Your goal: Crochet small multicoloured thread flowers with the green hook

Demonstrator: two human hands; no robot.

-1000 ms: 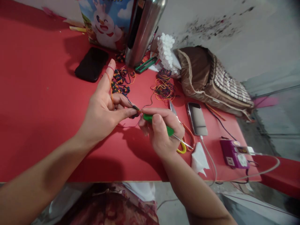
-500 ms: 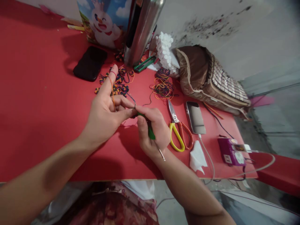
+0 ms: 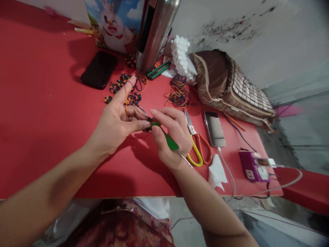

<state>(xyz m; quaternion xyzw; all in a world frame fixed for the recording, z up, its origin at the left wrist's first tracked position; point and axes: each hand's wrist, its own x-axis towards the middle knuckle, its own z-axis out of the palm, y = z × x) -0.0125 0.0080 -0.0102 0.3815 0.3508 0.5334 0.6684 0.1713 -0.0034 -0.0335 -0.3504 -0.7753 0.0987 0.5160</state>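
My left hand (image 3: 115, 120) pinches a small dark piece of crochet (image 3: 147, 129) between thumb and fingers, which partly hide it. Orange and purple yarn (image 3: 126, 97) loops round its raised index finger and runs down into the palm. In my right hand (image 3: 174, 132) is a crochet hook (image 3: 168, 140) with a green handle; its back end, a thin metal shaft, sticks out towards the wrist. The hook's front end meets the crochet piece at my left fingertips. Behind my left hand lie several small dark and orange crocheted pieces (image 3: 133, 98).
Right of my hands lie scissors (image 3: 196, 145), a phone (image 3: 215, 128) on a cable, a tissue (image 3: 216, 173) and a purple box (image 3: 253, 166). Behind are tangled yarn (image 3: 178, 96), a green cutter (image 3: 158, 70), a steel flask (image 3: 156, 37), a black phone (image 3: 99, 70) and a brown bag (image 3: 231, 85).
My right hand has shifted slightly right, its index finger lifted and straightened, showing more of the green handle. My left index finger has tipped a little to the right.
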